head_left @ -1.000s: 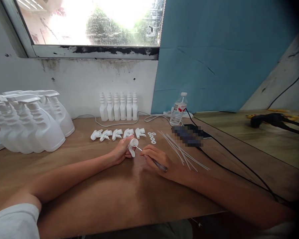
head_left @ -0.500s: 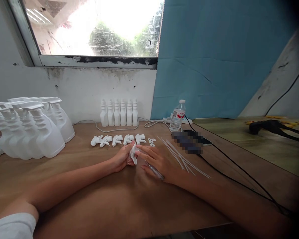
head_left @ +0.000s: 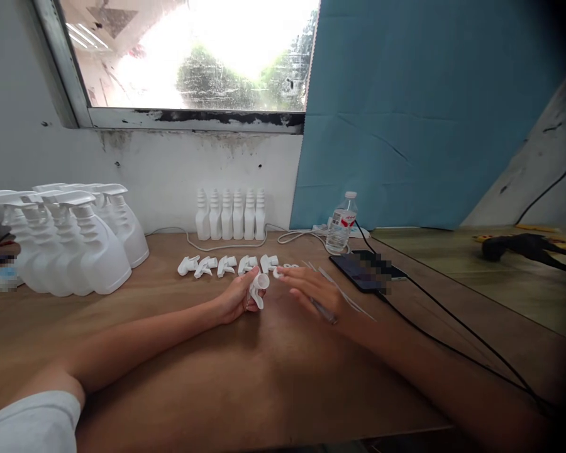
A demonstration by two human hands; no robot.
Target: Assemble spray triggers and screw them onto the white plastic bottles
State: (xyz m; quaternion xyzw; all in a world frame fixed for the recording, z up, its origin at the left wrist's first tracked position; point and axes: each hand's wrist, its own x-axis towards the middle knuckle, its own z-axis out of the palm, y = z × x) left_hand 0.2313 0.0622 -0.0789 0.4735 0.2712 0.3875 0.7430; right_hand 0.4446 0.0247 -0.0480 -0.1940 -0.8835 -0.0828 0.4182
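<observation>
In my left hand is a white spray trigger head, its round open collar turned towards me and my fingers wrapped around it. To its right, my right hand lies low over the table with its fingers reaching left. A small white ring is at its fingertips. Under that palm a slim silvery tool is tucked; its exact kind cannot be made out. More white rings lie just behind the fingers, partly hidden. Several trigger heads lie in a row behind my left hand.
Thin white tubes lie beyond my right hand. Large white spray bottles stand at left, small white bottles by the wall. A water bottle, phones and black cables occupy the right side.
My right hand has moved away from the trigger head to the right, and a white ring now shows at its fingertips. The trigger head's open collar has come into view.
</observation>
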